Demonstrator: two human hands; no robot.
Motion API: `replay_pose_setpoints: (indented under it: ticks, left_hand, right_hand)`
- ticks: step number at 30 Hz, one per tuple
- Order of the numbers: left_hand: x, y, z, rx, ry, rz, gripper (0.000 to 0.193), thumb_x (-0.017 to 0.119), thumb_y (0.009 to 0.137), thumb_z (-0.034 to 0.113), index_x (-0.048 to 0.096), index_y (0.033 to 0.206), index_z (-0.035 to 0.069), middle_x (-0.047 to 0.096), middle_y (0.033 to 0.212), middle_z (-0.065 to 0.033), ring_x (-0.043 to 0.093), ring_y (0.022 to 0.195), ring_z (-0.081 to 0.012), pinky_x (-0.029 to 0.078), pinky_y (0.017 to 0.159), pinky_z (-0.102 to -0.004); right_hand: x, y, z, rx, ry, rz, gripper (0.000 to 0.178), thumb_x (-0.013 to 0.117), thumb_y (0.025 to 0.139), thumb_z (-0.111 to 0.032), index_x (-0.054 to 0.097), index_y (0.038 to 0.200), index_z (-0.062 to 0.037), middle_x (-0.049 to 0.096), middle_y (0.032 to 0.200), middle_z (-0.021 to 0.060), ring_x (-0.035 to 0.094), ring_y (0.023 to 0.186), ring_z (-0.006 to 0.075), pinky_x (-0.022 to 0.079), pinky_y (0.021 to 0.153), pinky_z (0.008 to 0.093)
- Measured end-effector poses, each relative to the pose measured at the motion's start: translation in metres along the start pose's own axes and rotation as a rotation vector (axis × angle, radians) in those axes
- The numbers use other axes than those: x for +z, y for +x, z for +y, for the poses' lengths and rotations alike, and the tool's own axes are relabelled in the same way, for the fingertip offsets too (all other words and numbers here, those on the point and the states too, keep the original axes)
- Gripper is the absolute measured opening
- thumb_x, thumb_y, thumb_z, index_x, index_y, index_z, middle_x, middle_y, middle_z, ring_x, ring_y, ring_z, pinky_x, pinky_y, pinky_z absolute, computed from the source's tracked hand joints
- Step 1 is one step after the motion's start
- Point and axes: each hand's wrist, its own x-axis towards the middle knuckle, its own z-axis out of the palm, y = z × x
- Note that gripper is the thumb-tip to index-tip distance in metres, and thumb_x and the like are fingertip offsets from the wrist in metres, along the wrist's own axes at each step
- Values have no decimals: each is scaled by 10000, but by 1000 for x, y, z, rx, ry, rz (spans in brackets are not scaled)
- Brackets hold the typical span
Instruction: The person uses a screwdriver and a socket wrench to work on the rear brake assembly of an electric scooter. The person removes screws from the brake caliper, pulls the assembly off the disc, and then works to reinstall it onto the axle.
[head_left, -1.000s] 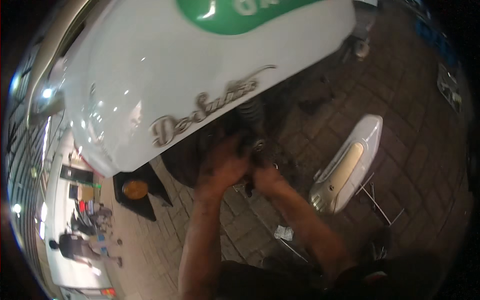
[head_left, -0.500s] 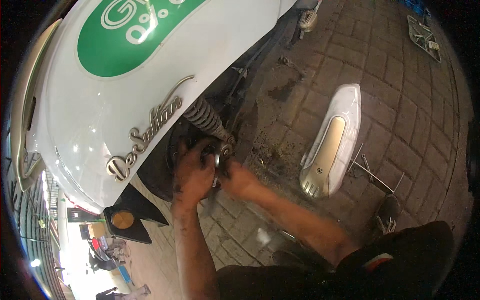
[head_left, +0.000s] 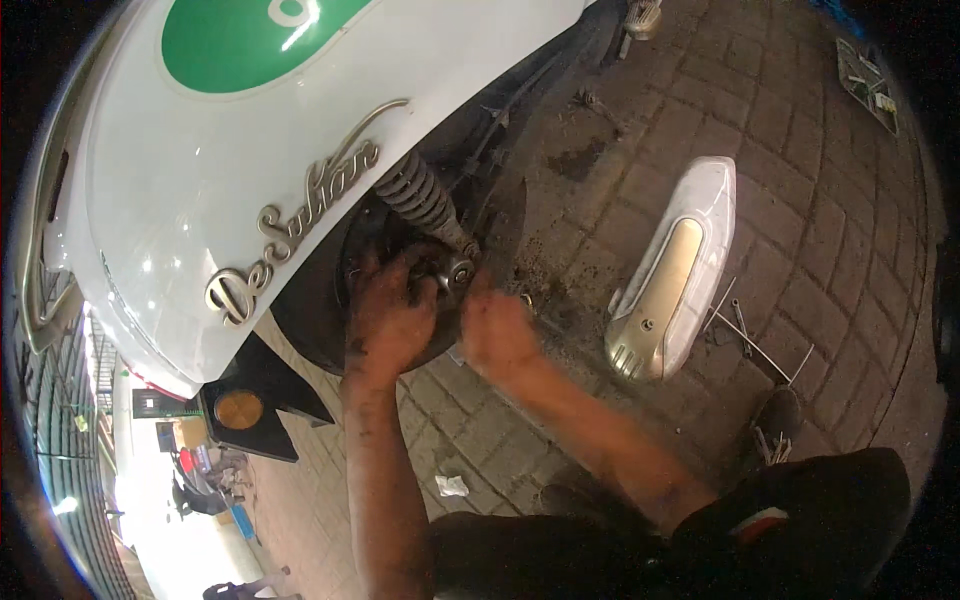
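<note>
The white side panel (head_left: 130, 200) of a scooter fills the upper left. Beneath its edge a coil-spring shock absorber (head_left: 418, 195) slopes down to a round metal lower mount (head_left: 460, 272) beside the dark rear wheel (head_left: 305, 310). My left hand (head_left: 392, 318) is at the wheel, left of this mount, fingers curled; whatever they grip is hidden. Just right of the mount is my right hand (head_left: 500, 330), closed and slightly blurred. I cannot make out what is in it.
On the brick floor (head_left: 790, 210) to the right lies a white cover with a gold insert (head_left: 670, 270). Thin metal rods and a spanner (head_left: 740, 320) lie beside it. A tray of parts (head_left: 868, 85) is at far upper right, a white scrap (head_left: 452, 486) near my knees.
My right hand has moved a little to the right, away from my left hand, uncovering more of the lower mount. My left hand stays at the wheel. The view has shifted slightly.
</note>
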Motion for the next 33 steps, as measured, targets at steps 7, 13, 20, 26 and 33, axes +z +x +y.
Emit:
replay_pose_setpoints:
  ticks: [7, 13, 20, 26, 33]
  left_hand:
    - [-1, 6, 8, -80, -124, -13, 329, 548, 833, 168, 627, 1152, 143, 555, 1190, -220, 498, 1149, -421, 407, 993, -465]
    - [0, 2, 0, -60, -54, -27, 325, 549, 840, 162, 624, 1156, 139, 534, 1230, -223, 497, 1165, -416, 424, 982, -471]
    - [-2, 6, 11, -112, -112, -34, 326, 572, 841, 157, 622, 1162, 135, 533, 1234, -222, 510, 1148, -415, 415, 995, -478]
    - [1, 1, 5, -121, -28, -27, 329, 559, 854, 169, 617, 1173, 115, 539, 1237, -218, 505, 1171, -411, 408, 1006, -476]
    - [-13, 8, 17, -132, -124, -131, 301, 551, 857, 176, 627, 1139, 104, 566, 1208, -226, 514, 1156, -415, 420, 992, -467]
  right_hand:
    - [-13, -16, -15, 17, 524, -88, 447, 484, 872, -119, 466, 1236, 140, 655, 1004, 259, 655, 936, 358, 513, 847, 435]
    - [-17, -19, -22, 32, -81, -37, 481, 505, 872, -163, 464, 1254, 126, 631, 1082, 267, 604, 1075, 340, 491, 886, 403]
    - [6, -3, 9, -261, 94, 88, 475, 535, 866, -189, 479, 1261, 69, 609, 1101, 280, 597, 1065, 383, 473, 918, 449]
    - [2, -17, -20, 32, 68, 95, 495, 546, 872, -181, 455, 1317, 17, 630, 1071, 269, 643, 950, 385, 509, 837, 452]
    - [6, -6, -4, 39, 350, -34, 506, 575, 872, -180, 450, 1315, 29, 674, 945, 206, 685, 802, 313, 540, 714, 392]
